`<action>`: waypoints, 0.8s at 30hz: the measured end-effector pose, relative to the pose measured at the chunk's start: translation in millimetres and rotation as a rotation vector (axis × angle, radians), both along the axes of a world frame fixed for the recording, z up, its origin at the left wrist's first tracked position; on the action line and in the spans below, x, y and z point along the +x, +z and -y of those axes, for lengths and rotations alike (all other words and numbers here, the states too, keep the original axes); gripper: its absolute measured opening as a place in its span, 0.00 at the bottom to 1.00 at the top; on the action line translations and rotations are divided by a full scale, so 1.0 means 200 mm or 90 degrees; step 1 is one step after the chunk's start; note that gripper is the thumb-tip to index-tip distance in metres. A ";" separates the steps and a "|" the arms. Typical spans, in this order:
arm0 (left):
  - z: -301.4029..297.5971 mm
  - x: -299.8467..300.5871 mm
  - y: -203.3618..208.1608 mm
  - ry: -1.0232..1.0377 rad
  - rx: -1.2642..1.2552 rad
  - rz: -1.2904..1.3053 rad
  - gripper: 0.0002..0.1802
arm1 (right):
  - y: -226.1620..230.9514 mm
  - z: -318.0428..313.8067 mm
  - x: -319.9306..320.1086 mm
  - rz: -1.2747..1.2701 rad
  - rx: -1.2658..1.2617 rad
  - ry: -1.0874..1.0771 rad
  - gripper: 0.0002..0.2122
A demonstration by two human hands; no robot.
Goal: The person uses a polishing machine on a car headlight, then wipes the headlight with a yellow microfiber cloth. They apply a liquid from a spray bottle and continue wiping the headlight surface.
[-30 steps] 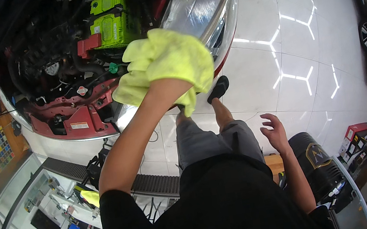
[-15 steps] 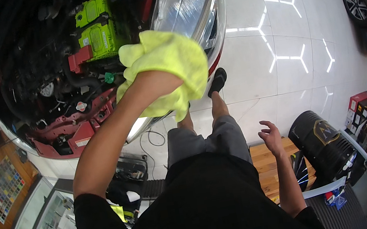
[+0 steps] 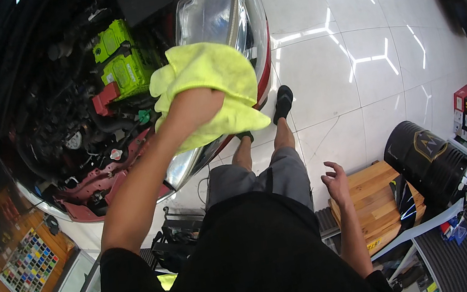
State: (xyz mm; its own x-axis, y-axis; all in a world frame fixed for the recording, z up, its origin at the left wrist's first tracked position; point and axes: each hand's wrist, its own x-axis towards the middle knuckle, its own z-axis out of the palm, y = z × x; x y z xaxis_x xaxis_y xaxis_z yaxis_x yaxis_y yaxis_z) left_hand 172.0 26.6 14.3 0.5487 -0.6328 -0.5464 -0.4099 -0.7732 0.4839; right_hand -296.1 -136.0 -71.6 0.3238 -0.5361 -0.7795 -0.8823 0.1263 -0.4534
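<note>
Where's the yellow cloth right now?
Head view, upper half, just left of centre: the yellow cloth is bunched around the left hand, below the headlight and right of the green battery.

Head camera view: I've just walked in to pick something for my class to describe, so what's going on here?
A person stands at the front corner of a red car, its engine bay exposed. Their left hand is tucked into a yellow-green cloth, which overlaps the lower edge of the headlight in this view; contact beneath is hidden. Their right hand is empty, near a wooden surface.
</note>
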 end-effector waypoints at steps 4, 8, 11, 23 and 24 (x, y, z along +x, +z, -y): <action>-0.21 -0.18 -0.02 0.016 -0.272 0.131 0.23 | 0.02 -0.04 0.01 0.008 0.003 -0.012 0.26; 0.02 0.01 0.01 -0.023 0.106 -0.061 0.22 | -0.02 -0.05 -0.05 -0.010 -0.009 0.004 0.25; 0.16 0.11 0.08 0.008 -0.020 -0.017 0.21 | -0.02 -0.02 -0.09 -0.006 -0.010 -0.017 0.26; 0.13 0.02 0.01 -0.016 -0.013 0.083 0.18 | -0.01 0.17 -0.04 -0.015 0.001 0.006 0.25; 0.16 0.04 0.00 0.011 -0.070 0.104 0.18 | -0.01 0.21 -0.03 -0.008 0.000 0.010 0.25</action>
State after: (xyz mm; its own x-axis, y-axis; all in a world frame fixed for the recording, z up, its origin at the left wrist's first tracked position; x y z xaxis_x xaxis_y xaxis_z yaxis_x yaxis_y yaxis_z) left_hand 180.4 -6.2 13.5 0.6357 -0.6734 -0.3774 -0.4774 -0.7272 0.4932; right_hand -303.0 -178.8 -73.2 0.3216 -0.5309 -0.7840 -0.8900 0.1132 -0.4417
